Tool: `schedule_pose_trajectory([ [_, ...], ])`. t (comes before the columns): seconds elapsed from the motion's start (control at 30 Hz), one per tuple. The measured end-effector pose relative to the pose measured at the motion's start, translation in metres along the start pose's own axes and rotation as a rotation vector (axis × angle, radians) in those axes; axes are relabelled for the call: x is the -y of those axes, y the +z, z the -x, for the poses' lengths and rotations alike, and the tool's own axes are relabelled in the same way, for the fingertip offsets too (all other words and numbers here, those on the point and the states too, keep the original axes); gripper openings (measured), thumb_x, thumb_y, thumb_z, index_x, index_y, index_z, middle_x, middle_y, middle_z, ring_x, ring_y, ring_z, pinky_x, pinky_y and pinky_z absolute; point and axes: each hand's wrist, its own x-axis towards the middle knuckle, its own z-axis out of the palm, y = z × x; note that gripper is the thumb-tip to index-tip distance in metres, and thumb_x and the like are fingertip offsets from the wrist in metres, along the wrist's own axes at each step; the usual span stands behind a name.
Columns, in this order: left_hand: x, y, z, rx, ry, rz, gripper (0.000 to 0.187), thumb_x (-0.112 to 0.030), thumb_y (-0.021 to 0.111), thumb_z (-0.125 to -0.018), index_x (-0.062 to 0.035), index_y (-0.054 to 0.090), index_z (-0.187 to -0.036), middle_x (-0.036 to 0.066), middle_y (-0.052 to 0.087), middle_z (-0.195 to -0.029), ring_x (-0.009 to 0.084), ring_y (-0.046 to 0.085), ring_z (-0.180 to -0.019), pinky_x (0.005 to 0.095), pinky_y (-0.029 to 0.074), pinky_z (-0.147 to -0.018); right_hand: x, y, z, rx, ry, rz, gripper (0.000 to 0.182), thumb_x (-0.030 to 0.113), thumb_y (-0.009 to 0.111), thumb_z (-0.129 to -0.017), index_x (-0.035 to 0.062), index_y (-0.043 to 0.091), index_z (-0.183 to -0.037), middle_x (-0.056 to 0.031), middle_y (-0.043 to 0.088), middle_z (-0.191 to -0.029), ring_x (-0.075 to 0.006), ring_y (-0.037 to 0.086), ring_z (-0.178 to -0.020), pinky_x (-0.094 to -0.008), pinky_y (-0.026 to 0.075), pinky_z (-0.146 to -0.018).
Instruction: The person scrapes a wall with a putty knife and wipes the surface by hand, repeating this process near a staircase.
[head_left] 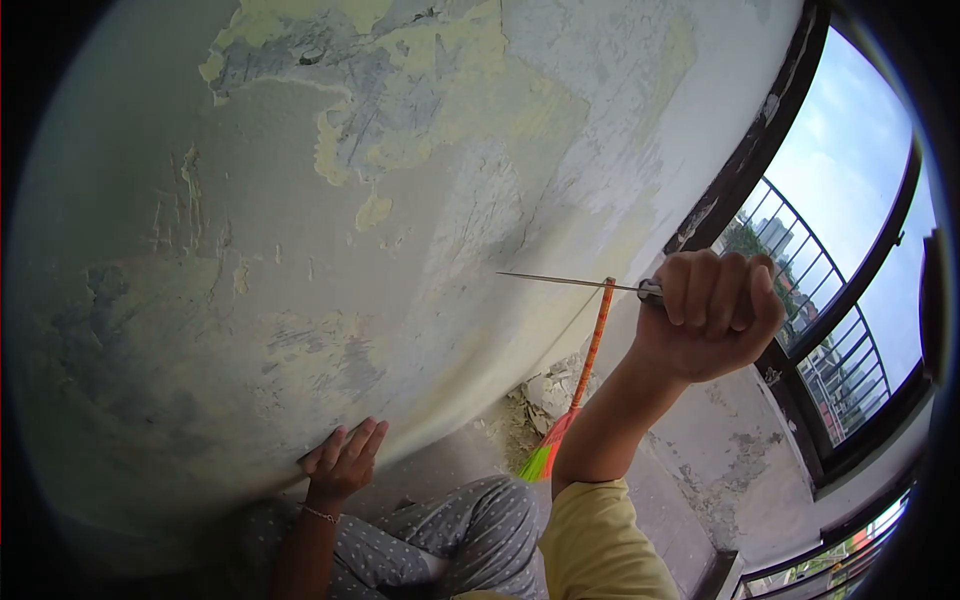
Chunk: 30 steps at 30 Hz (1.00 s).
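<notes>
R hand [715, 315] is up at right of view, fist wrapped tight round the handle [650, 292] of a thin-bladed tool [560, 279]; most of the handle is hidden in the grip. Blade sticks out of the fist toward the wall [400, 260], pointing left & roughly level, seen as a narrow line — can't tell if the tip touches the plaster.

L hand [343, 460] is low, well apart from the tool, which sits above it and to its right. Fingers extended, close tog., nothing seen in them; hand is right up by the lower wall, but can't tell if it's pressed on it. Bracelet [321, 515] on that wrist.

Wall is patchy: yellowish coat [500, 120] up top w/ ragged edges, grey scuffed areas, scratches at left.

Broom [594, 345] w/ orange stick & green-pink bristles leans behind the R forearm, its top just under the blade in view; rubble [550, 392] on the floor next to it. Dark-framed window [850, 130] w/ railing [815, 245] outside, to the right of the R hand. Spotted grey trousers [480, 525] & yellow sleeve [605, 540] at bottom.
</notes>
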Motion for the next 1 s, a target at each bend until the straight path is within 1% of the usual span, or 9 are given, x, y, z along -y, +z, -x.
schedule_pose_trajectory([
  [0.17, -0.001, 0.003, 0.000, -0.026, -0.010, 0.003, 0.036, -0.024, 0.044, -0.090, -0.0352, 0.065, -0.117, -0.018, 0.055, -0.127, 0.0123, 0.035, -0.129, 0.0325, 0.023, -0.098, 0.049, -0.008, 0.007, 0.013, -0.219, -0.191, 0.039, 0.012, 0.040, -0.092, 0.0171, 0.029, -0.055, 0.0036, 0.028, -0.043, -0.0065, 0.023, -0.034, -0.0217, 0.029, -0.033],
  [0.23, -0.003, 0.002, 0.000, -0.034, -0.019, 0.021, 0.036, -0.024, 0.044, -0.090, -0.0354, 0.065, -0.117, -0.018, 0.055, -0.127, 0.0125, 0.035, -0.129, 0.0325, 0.023, -0.098, 0.027, -0.009, 0.023, -0.253, -0.325, -0.237, 0.041, 0.013, 0.040, -0.092, 0.0177, 0.027, -0.053, 0.0040, 0.027, -0.042, -0.0070, 0.022, -0.034, -0.0227, 0.026, -0.032],
  [0.27, -0.003, 0.002, -0.001, -0.036, -0.018, 0.019, 0.036, -0.024, 0.044, -0.090, -0.0356, 0.065, -0.116, -0.018, 0.056, -0.127, 0.0125, 0.035, -0.128, 0.0324, 0.023, -0.098, -0.008, -0.004, 0.028, -0.314, -0.229, 0.066, 0.040, 0.015, 0.041, -0.092, 0.0174, 0.026, -0.054, 0.0039, 0.025, -0.042, -0.0073, 0.020, -0.034, -0.0238, 0.024, -0.031],
  [0.4, -0.001, 0.000, -0.003, -0.020, 0.001, -0.007, 0.036, -0.023, 0.044, -0.090, -0.0359, 0.065, -0.115, -0.019, 0.057, -0.125, 0.0128, 0.036, -0.128, 0.0321, 0.024, -0.097, -0.016, -0.003, 0.032, -0.391, -0.108, 0.097, 0.038, 0.015, 0.039, -0.092, 0.0161, 0.025, -0.057, 0.0030, 0.025, -0.042, -0.0070, 0.021, -0.035, -0.0243, 0.024, -0.032],
  [0.6, -0.002, 0.004, 0.000, -0.042, -0.011, 0.004, 0.036, -0.023, 0.043, -0.090, -0.0360, 0.065, -0.115, -0.018, 0.057, -0.124, 0.0134, 0.036, -0.128, 0.0320, 0.024, -0.097, 0.013, -0.023, 0.032, -0.231, -0.300, -0.355, 0.038, 0.015, 0.039, -0.093, 0.0159, 0.028, -0.057, 0.0034, 0.027, -0.042, -0.0075, 0.021, -0.035, -0.0235, 0.027, -0.034],
  [0.67, -0.004, 0.004, -0.001, -0.041, -0.012, 0.000, 0.036, -0.024, 0.044, -0.090, -0.0360, 0.066, -0.115, -0.018, 0.057, -0.124, 0.0134, 0.035, -0.128, 0.0319, 0.024, -0.097, -0.029, -0.010, 0.033, -0.443, -0.130, -0.082, 0.039, 0.016, 0.039, -0.093, 0.0161, 0.027, -0.056, 0.0038, 0.026, -0.042, -0.0080, 0.020, -0.035, -0.0237, 0.025, -0.033],
  [0.77, -0.001, 0.001, -0.003, -0.033, 0.005, -0.017, 0.035, -0.024, 0.044, -0.090, -0.0360, 0.066, -0.114, -0.018, 0.058, -0.123, 0.0135, 0.035, -0.129, 0.0319, 0.024, -0.097, -0.041, -0.006, 0.031, -0.352, 0.054, -0.163, 0.039, 0.016, 0.038, -0.094, 0.0164, 0.026, -0.057, 0.0039, 0.027, -0.043, -0.0077, 0.020, -0.035, -0.0237, 0.024, -0.032],
  [0.93, -0.001, 0.003, -0.002, -0.041, 0.001, 0.002, 0.035, -0.025, 0.044, -0.090, -0.0356, 0.066, -0.114, -0.018, 0.058, -0.124, 0.0135, 0.035, -0.129, 0.0318, 0.025, -0.097, 0.013, -0.013, 0.025, -0.285, -0.204, -0.276, 0.039, 0.018, 0.037, -0.096, 0.0168, 0.027, -0.058, 0.0038, 0.028, -0.043, -0.0062, 0.023, -0.035, -0.0217, 0.026, -0.032],
  [1.0, -0.001, 0.003, -0.001, -0.050, 0.010, -0.026, 0.035, -0.025, 0.043, -0.090, -0.0353, 0.066, -0.115, -0.017, 0.057, -0.125, 0.0135, 0.036, -0.128, 0.0316, 0.025, -0.097, 0.001, -0.010, 0.021, -0.345, -0.231, -0.088, 0.040, 0.018, 0.039, -0.095, 0.0171, 0.026, -0.057, 0.0038, 0.027, -0.044, -0.0063, 0.022, -0.035, -0.0225, 0.025, -0.033],
])
